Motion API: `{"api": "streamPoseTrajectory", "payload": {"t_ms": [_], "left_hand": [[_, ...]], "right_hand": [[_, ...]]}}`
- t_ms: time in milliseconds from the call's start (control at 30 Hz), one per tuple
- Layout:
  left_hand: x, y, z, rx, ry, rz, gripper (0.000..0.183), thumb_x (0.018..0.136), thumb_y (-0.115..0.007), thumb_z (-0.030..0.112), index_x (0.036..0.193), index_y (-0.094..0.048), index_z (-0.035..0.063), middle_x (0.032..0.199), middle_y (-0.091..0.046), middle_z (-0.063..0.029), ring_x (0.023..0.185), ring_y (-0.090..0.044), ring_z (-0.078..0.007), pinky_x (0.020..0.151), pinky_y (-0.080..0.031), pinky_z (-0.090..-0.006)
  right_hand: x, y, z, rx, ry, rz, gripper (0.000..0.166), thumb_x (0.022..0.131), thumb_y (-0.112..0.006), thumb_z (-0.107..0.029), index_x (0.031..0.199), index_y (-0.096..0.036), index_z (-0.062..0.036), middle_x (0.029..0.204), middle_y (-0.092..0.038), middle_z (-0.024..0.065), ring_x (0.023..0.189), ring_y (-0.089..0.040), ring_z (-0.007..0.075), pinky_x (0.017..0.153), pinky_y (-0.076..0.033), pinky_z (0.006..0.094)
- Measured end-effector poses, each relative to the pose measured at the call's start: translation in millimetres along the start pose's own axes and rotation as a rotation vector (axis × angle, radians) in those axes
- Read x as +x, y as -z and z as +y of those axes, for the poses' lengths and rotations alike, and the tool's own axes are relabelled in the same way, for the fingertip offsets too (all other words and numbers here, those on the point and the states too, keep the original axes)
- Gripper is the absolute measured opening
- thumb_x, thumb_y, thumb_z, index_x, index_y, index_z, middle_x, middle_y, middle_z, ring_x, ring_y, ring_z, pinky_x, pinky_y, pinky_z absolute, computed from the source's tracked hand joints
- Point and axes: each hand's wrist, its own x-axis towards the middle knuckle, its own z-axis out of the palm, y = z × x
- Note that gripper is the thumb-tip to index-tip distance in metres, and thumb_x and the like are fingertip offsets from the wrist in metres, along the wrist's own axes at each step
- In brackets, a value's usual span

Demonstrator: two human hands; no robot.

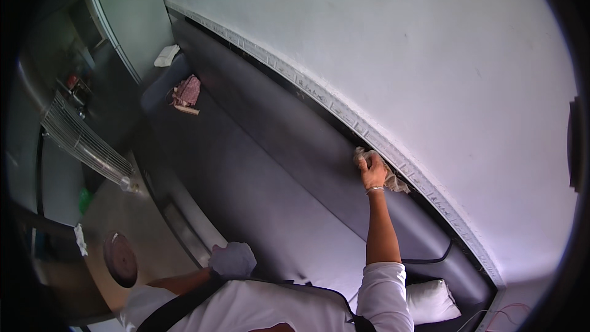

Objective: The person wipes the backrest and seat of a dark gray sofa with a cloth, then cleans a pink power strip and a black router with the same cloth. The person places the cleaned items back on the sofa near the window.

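My right hand (371, 170) grips a crumpled beige cloth (395, 181) against the top edge of the dark sofa backrest (318, 147), close to the wall trim. One end of the cloth hangs to the right of the hand. A bracelet circles that wrist. Low in the view, my left hand (232, 259) is near the front edge of the sofa seat (258, 193). Something pale grey covers most of it, and I cannot tell whether that is a glove or a held cloth. Its fingers are mostly hidden.
A patterned border strip (341, 113) runs along the wall. On the sofa are a pink patterned cloth item (186, 91), a folded white cloth (167, 55) and a white cushion (431, 302). At left stand a wire fan guard (85, 143) and a round brown object (120, 258). Cables (500, 316) lie lower right.
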Motion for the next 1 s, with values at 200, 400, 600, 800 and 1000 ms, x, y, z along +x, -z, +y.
{"api": "streamPoseTrajectory", "payload": {"t_ms": [200, 400, 600, 800, 1000], "left_hand": [[1, -20, 10, -0.15, -0.121, 0.234, 0.011, 0.072, -0.058, 0.017, 0.075, -0.067, 0.0106, 0.074, -0.057, -0.0086, 0.072, -0.06, -0.0256, 0.046, -0.048, -0.04], [-12, -7, -5, -0.172, 0.019, 0.251, 0.009, 0.068, -0.06, 0.011, 0.071, -0.068, 0.012, 0.068, -0.059, -0.0072, 0.065, -0.061, -0.0251, 0.044, -0.047, -0.0396], [23, -31, -60, -0.277, 0.363, -0.102, 0.045, 0.078, -0.065, 0.045, 0.105, -0.065, 0.0099, 0.109, -0.062, -0.0144, 0.095, -0.064, -0.0323, 0.081, -0.051, -0.0446], [24, -8, -138, -0.214, 0.09, -0.034, 0.03, 0.08, -0.062, 0.037, 0.088, -0.068, 0.0092, 0.084, -0.065, -0.0127, 0.079, -0.065, -0.0307, 0.067, -0.051, -0.0472], [23, 43, -253, 0.091, -0.044, 0.401, 0.017, 0.074, -0.06, 0.026, 0.069, -0.066, 0.0101, 0.062, -0.057, -0.0076, 0.066, -0.057, -0.0202, 0.048, -0.04, -0.0385]], "right_hand": [[-47, 53, 86, 0.14, 0.213, 0.135, 0.029, 0.07, -0.062, -0.021, 0.094, -0.067, -0.0065, 0.108, -0.062, 0.0175, 0.102, -0.056, 0.0361, 0.096, -0.04, 0.0446], [-110, 116, 158, -0.339, -0.009, 0.372, 0.047, 0.076, -0.061, -0.03, 0.115, -0.055, -0.0038, 0.123, -0.052, 0.0173, 0.123, -0.04, 0.0346, 0.104, -0.026, 0.0473], [-98, 90, 129, -0.592, -0.426, 0.359, 0.051, 0.081, -0.056, -0.049, 0.108, -0.061, -0.0065, 0.127, -0.051, 0.0129, 0.126, -0.036, 0.0341, 0.101, -0.027, 0.0542], [-53, 9, 17, -0.548, -0.163, 0.288, 0.048, 0.076, -0.06, -0.045, 0.103, -0.063, -0.0052, 0.121, -0.053, 0.015, 0.125, -0.037, 0.0334, 0.101, -0.026, 0.0518], [46, -129, -164, -0.427, 0.097, 0.204, 0.056, 0.075, -0.062, -0.043, 0.107, -0.058, 0.0021, 0.118, -0.052, 0.0188, 0.124, -0.037, 0.0365, 0.101, -0.026, 0.0506]]}}
